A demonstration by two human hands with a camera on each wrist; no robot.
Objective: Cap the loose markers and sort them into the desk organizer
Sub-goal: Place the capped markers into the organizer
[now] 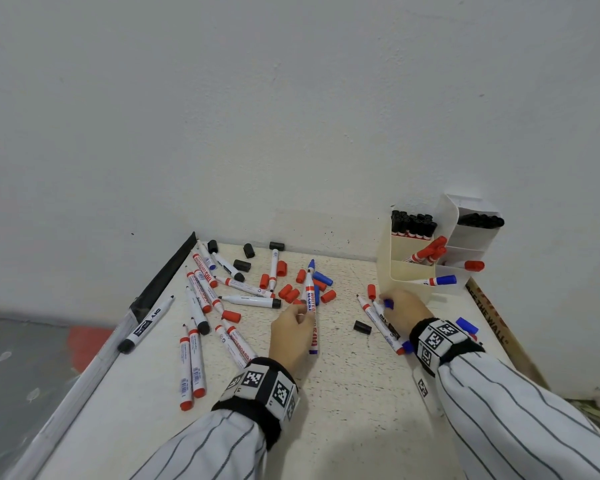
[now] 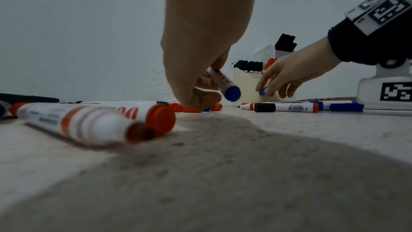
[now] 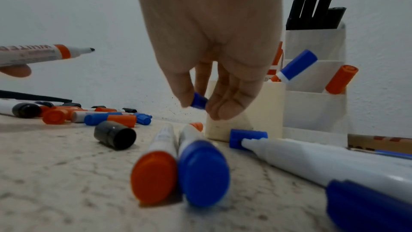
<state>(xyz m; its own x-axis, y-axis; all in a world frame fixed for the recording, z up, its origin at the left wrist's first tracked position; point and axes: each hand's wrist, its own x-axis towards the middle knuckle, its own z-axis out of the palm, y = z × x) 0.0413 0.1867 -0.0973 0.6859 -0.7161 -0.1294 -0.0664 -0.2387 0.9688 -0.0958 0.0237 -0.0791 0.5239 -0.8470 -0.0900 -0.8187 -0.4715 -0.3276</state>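
Observation:
My left hand (image 1: pixel 293 327) (image 2: pixel 196 70) grips a blue whiteboard marker (image 1: pixel 310 299) (image 2: pixel 224 84) (image 3: pixel 44 55) by its barrel, uncapped tip pointing toward the wall. To the right, my right hand (image 1: pixel 404 308) (image 3: pixel 214 77) pinches a small blue cap (image 1: pixel 388 303) (image 3: pixel 199 100) (image 2: pixel 263 91) between thumb and fingers, just above the table in front of the desk organizer (image 1: pixel 407 275) (image 3: pixel 312 108). The organizer's compartments hold capped black, red and blue markers.
Several loose markers and red, blue and black caps lie scattered across the white table (image 1: pixel 343 393). A black cap (image 1: pixel 362 327) (image 3: pixel 114 137) lies between my hands. Markers (image 1: pixel 381 323) lie under my right wrist. The table's left edge (image 1: pixel 94 362) drops off; a wall stands behind.

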